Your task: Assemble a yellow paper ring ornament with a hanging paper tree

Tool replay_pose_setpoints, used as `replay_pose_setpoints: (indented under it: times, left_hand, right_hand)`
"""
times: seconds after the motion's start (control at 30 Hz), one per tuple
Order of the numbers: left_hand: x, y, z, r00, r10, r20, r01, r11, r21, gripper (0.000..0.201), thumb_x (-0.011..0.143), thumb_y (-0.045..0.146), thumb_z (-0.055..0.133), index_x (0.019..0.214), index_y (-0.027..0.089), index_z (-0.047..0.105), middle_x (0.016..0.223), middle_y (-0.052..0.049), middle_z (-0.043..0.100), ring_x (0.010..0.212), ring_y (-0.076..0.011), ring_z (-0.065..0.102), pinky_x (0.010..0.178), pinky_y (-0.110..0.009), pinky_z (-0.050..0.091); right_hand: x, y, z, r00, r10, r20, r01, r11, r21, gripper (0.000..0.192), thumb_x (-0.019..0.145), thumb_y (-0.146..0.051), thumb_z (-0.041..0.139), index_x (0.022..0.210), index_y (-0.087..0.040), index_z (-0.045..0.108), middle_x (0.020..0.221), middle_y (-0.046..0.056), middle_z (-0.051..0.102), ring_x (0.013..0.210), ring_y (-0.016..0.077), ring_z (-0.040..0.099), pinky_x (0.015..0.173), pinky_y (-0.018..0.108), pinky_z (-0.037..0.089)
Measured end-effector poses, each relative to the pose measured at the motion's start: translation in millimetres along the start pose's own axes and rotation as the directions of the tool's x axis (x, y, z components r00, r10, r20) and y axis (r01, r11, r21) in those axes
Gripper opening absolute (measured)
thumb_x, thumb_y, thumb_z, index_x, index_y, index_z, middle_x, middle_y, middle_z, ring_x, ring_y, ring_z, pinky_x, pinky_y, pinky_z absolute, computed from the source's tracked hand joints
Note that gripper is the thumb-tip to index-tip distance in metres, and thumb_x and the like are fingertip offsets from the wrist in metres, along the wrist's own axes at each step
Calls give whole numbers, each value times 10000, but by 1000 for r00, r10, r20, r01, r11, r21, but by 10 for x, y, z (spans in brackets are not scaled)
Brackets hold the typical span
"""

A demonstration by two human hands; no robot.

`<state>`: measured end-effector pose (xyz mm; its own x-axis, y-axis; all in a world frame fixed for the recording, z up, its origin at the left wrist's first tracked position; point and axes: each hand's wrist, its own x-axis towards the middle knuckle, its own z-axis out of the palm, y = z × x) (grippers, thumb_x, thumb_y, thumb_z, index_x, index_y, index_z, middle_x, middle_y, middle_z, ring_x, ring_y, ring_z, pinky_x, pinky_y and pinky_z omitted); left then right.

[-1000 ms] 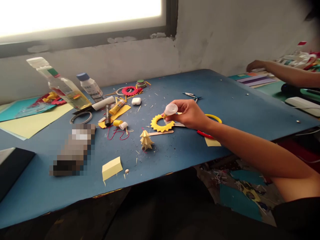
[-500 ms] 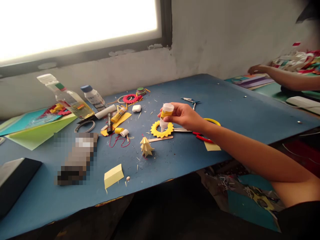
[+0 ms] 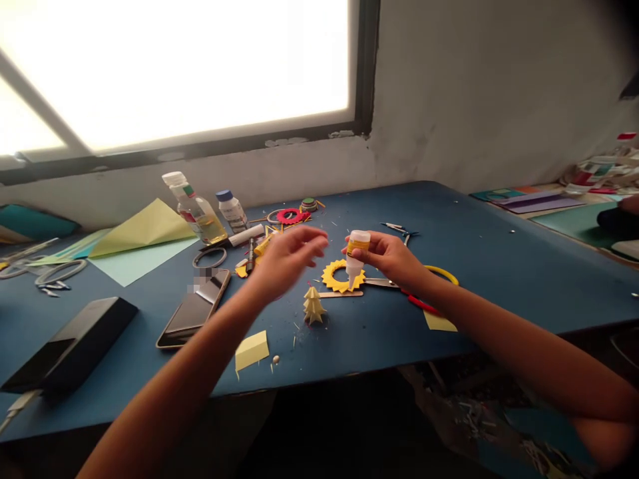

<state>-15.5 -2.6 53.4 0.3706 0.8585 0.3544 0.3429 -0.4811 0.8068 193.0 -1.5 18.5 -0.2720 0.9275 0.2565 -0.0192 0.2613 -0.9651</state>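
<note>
The left grip covers part of the yellow tube; the right wrist hides part of the scissors. Whether the glue bottle meets the yellow ring cannot be made out. Pixel blocks obscure the phone (only its far end).

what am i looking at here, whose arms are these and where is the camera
There is no machine here: these are one person's own bare arms. The camera sits on that person's head, looking forward and down, so the arms reach in from the lower edge and the right.

The right hand holds a small bottle, its nozzle pointing down at a yellow ring. The left hand is raised nearby and seems to hold nothing.

On the blue table you can also see a little pale tree, a flat stick, scissors and a phone. A window is behind.
</note>
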Motion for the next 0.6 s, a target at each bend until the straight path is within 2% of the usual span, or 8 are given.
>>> replay_pose_setpoints:
  times: [0.07,0.13,0.3,0.37,0.47,0.53,0.6]
  left_hand:
    - [37,-107,84,993,-67,94,67,998,9,336,806,426,637,994,147,650,925,-71,672,749,-160,633,667,-316,540]
    - [45,-197,170,984,-111,139,114,993,-18,369,777,457,651,985,153,653,923,-67,680,764,-163,639,672,-304,538]
    - [-20,-209,269,995,-80,54,87,986,-140,354,770,430,660,963,135,641,916,-77,688,783,-173,658,676,-290,547]
    - [-64,-148,302,999,-39,26,42,995,-87,336,750,393,689,974,146,644,916,-70,695,805,-179,666,693,-285,549]
    - [-113,-79,366,998,58,-27,-54,992,117,315,744,354,699,1003,180,652,935,-53,703,823,-187,664,739,-305,543]
    - [-119,-67,387,994,93,-58,-79,975,207,283,765,369,675,976,181,663,919,-51,705,814,-193,662,746,-315,538]
    - [-102,-75,372,996,80,-31,-73,981,180,276,793,392,640,948,167,671,873,-52,706,795,-190,660,731,-305,538]
  right_hand:
    - [-16,-15,16,1000,7,-7,-7,1000,-26,419,708,-431,724,1033,-178,650,983,72,712,938,226,654,861,393,505]
    - [-34,-21,37,1000,-12,-4,11,997,-76,439,712,-429,722,1062,-177,641,992,68,705,951,230,646,870,397,505]
    - [-64,5,106,992,-94,-83,82,987,-139,436,687,-421,741,1044,-188,648,1011,53,679,972,234,628,855,386,526]
    - [-69,14,132,983,-123,-140,105,986,-127,446,656,-418,765,1023,-191,653,1004,50,677,959,239,632,841,387,534]
    - [-74,18,159,982,-90,-168,71,991,-115,497,599,-409,805,1022,-199,650,1019,55,678,942,253,645,818,391,545]
    - [-74,15,163,990,-52,-131,37,993,-115,517,604,-413,804,1051,-205,646,1053,64,676,928,256,656,816,397,547]
    - [-69,9,151,998,-44,-50,39,994,-107,485,671,-423,759,1089,-208,641,1092,72,671,972,257,650,858,402,532]
